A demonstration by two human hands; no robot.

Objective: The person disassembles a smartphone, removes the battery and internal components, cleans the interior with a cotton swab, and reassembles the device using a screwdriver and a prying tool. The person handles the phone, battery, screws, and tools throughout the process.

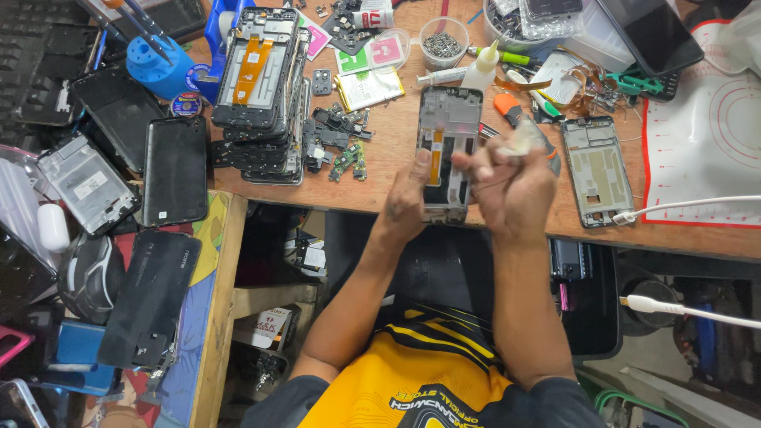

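The right hand [511, 186] has its fingertips pressed together on something thin and clear, a scrap of film or tape [525, 139] that rises blurred above the knuckles; I can't quite make out which it is. The left hand [408, 194] clamps the lower left edge of an opened phone frame [449, 127], thumb laid on its inner face beside the orange flex strip, fingers hidden underneath. The frame lies lengthwise at the near edge of the wooden bench [380, 150], its bottom end just over the lip, between the two hands.

To my eye this is a peeling step: the frame is pinned down while the clear piece is drawn up and away from it. The next bit calls for a steady hold on the frame and a slow, low pull, so the thin strip neither tears nor drags the flex with it.

Around them the bench is crowded. A second bare frame [593, 170] lies just right of the working hand, an orange-handled tool [507, 107] pokes out behind it, and a white cable [690, 206] trails off to the right. A stack of stripped frames [261, 87] sits to the left, with small green circuit boards [347, 158] between the stack and the frame in hand.
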